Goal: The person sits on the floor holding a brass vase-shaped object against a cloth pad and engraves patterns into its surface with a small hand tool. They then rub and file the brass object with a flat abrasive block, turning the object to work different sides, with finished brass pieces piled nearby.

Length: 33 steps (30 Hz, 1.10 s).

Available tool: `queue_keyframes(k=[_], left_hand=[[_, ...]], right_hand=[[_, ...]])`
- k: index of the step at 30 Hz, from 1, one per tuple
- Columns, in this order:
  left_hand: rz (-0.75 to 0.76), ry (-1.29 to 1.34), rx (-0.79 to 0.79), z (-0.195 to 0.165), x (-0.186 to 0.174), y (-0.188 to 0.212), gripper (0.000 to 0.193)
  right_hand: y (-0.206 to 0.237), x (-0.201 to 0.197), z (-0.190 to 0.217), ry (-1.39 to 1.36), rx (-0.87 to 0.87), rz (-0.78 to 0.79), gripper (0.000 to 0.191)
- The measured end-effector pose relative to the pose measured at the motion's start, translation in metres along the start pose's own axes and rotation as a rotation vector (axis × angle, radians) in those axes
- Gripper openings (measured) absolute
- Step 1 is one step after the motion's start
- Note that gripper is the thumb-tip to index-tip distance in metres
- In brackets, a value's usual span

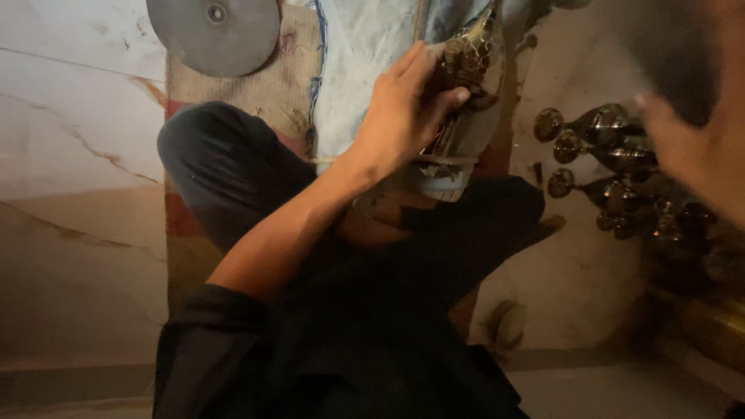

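Note:
My left hand [403,112] is wrapped around a dark, shiny ornate metal piece [468,58] that rests upright on a pale cloth over my lap. My right hand [691,147], blurred at the right edge, hovers with fingers apart above a heap of similar brass-coloured metal pieces [613,167] with round knobs on the floor; it holds nothing that I can see. My bent knee in dark trousers [225,163] lies to the left of the held piece.
A round grey metal disc [214,31] lies at the top on a woven mat [287,77]. A pale blue cloth [365,54] covers the mat's middle. Marble floor [70,155] spreads to the left and right. A brass object [714,326] sits at the lower right.

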<state>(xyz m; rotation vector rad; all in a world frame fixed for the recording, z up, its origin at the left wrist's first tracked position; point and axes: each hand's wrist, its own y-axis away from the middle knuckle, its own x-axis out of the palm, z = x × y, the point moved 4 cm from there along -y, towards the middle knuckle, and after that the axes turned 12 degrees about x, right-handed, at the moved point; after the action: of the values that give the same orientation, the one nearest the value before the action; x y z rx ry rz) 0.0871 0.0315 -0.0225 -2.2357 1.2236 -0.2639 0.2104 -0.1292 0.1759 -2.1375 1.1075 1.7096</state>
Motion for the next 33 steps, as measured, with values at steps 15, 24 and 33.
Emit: queue_keyframes(k=[15, 24, 33], left_hand=[[0.163, 0.146, 0.141, 0.03, -0.011, -0.01, 0.049], [0.049, 0.248, 0.136, 0.032, -0.015, -0.006, 0.043], [0.017, 0.419, -0.349, 0.041, -0.004, 0.01, 0.045]], right_hand=[[-0.012, 0.117, -0.107, -0.49, 0.238, -0.016, 0.048], [-0.036, 0.126, -0.106, -0.381, 0.004, -0.001, 0.046], [-0.052, 0.009, 0.005, -0.217, -0.127, -0.016, 0.062]])
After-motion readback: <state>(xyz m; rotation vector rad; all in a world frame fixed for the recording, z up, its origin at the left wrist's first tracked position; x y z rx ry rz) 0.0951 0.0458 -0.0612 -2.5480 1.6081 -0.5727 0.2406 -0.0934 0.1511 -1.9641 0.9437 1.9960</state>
